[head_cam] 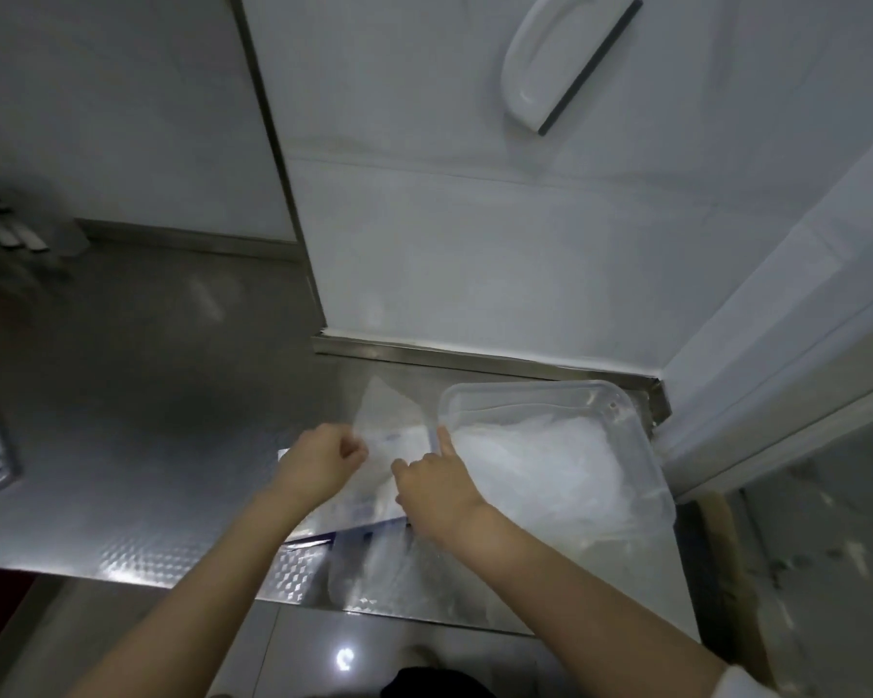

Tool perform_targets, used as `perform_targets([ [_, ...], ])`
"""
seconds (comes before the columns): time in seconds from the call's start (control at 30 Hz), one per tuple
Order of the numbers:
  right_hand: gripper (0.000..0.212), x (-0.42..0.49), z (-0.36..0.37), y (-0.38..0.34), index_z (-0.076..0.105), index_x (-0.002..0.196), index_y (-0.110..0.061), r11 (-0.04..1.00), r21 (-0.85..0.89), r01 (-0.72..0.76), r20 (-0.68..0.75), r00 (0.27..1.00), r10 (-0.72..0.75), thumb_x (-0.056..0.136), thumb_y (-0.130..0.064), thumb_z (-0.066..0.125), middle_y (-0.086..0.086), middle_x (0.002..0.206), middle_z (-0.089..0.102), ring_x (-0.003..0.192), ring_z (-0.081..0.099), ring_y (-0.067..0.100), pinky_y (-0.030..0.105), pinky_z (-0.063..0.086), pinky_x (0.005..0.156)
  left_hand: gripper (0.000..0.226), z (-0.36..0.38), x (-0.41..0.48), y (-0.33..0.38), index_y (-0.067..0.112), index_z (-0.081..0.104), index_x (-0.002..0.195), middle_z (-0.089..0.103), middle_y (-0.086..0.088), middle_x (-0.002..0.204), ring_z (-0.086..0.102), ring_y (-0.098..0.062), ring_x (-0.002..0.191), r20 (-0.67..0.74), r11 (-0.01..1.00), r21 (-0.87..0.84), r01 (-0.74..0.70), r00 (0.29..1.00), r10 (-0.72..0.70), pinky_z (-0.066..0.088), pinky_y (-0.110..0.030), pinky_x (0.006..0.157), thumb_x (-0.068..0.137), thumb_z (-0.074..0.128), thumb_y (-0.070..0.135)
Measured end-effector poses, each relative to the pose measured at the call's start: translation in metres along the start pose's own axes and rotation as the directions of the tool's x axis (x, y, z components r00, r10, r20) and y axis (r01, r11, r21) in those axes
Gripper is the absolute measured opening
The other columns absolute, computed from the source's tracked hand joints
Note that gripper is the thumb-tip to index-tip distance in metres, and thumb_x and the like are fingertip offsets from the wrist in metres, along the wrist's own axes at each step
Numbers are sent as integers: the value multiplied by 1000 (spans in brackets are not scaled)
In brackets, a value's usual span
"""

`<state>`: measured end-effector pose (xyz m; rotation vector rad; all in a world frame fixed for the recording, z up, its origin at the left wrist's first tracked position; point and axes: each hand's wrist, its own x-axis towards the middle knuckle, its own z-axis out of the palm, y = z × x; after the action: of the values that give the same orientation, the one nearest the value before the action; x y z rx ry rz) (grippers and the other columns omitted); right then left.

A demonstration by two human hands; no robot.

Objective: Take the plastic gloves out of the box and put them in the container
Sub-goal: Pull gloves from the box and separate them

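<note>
The flat pack of plastic gloves (391,440) lies on the steel counter (122,445), touching the clear container's (641,445) left wall, left hand (318,463) clenched on its left edge, right hand (437,488) nearer the container, forefinger extended, gripping nothing discernible.

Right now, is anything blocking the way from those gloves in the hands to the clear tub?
Nothing visible does. Both the left hand and right hand grip the plastic gloves right beside the open container, whose top is uncovered.
</note>
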<state>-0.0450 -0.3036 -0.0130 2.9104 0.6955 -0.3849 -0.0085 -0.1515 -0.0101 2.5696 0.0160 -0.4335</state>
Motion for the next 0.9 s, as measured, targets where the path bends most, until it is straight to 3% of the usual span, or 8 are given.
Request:
perform_targets([
  [0.1, 54, 1, -3, 0, 28, 143, -7, 918, 391, -68, -88, 990, 111, 97, -26, 49, 13, 133, 49, 127, 42, 27, 38, 3, 117, 20, -14, -8, 11, 18, 54, 71, 63, -1, 83, 57, -16, 78, -96, 989, -82, -127, 988, 119, 37, -25, 67, 91, 58, 19],
  [0.2, 65, -7, -18, 6, 21, 146, -10, 449, 888, -100, -50, 949, 310, 94, -31, 55, 6, 149, 31, 136, 31, 18, 23, 24, 109, 9, -36, -16, 24, 17, 61, 81, 64, 5, 86, 60, -12, 85, -93, 923, -303, -237, 971, 219, 43, -26, 77, 90, 60, 16],
  [0.27, 70, -12, -29, 16, 22, 145, -10, 148, 985, -93, 25, 914, 405, 91, -31, 60, 2, 146, 34, 133, 35, 12, 17, 32, 98, 7, -47, -23, 31, 16, 65, 85, 66, 9, 88, 62, -7, 88, -76, 849, -439, -296, 953, 293, 45, -24, 83, 90, 61, 15],
  [0.37, 93, -14, -36, 39, 21, 147, -8, -78, 985, -154, 172, 906, 387, 79, -54, 65, 2, 147, 37, 131, 40, 14, 23, 35, 102, 7, -57, -38, 46, 7, 67, 85, 65, 9, 86, 61, 6, 81, -49, 716, -633, -294, 938, 343, 43, -8, 77, 89, 61, 8],
  [0.43, 106, -19, -36, 52, 34, 144, -8, -128, 974, -186, 215, 937, 276, 64, -70, 66, 4, 139, 51, 124, 51, 15, 32, 39, 107, 6, -60, -44, 55, 8, 67, 82, 65, 11, 80, 61, 5, 80, -50, 611, -746, -265, 937, 345, 44, -7, 75, 86, 64, 10],
  [0.57, 41, -28, -37, 66, 60, 118, -10, -266, 956, -126, 162, 980, 118, 89, -38, 54, 1, 113, 69, 105, 64, 10, 22, 51, 92, 6, -60, -47, 65, 10, 68, 78, 67, 5, 84, 64, -6, 84, -18, 481, -856, -191, 940, 342, 48, -18, 79, 79, 64, 14],
  [0.67, 26, -33, -38, 74, 67, 95, -11, -364, 931, -43, 104, 983, 149, 81, -32, 60, 0, 91, 72, 89, 67, 9, 19, 51, 83, 9, -52, -45, 70, 12, 66, 76, 68, 0, 84, 63, -10, 84, 21, 438, -890, -130, 947, 322, 48, -21, 80, 73, 62, 19],
  [0.9, 26, -57, -36, 120, 48, 70, -15, -76, 995, 66, -4, 780, 625, 86, -6, 65, 0, 65, 50, 56, 49, 3, 11, 42, 57, 13, 14, -17, 65, 16, 50, 83, 53, 4, 85, 52, -17, 82, 37, 848, -529, -18, 998, 45, 38, -24, 65, 88, 62, 18],
])
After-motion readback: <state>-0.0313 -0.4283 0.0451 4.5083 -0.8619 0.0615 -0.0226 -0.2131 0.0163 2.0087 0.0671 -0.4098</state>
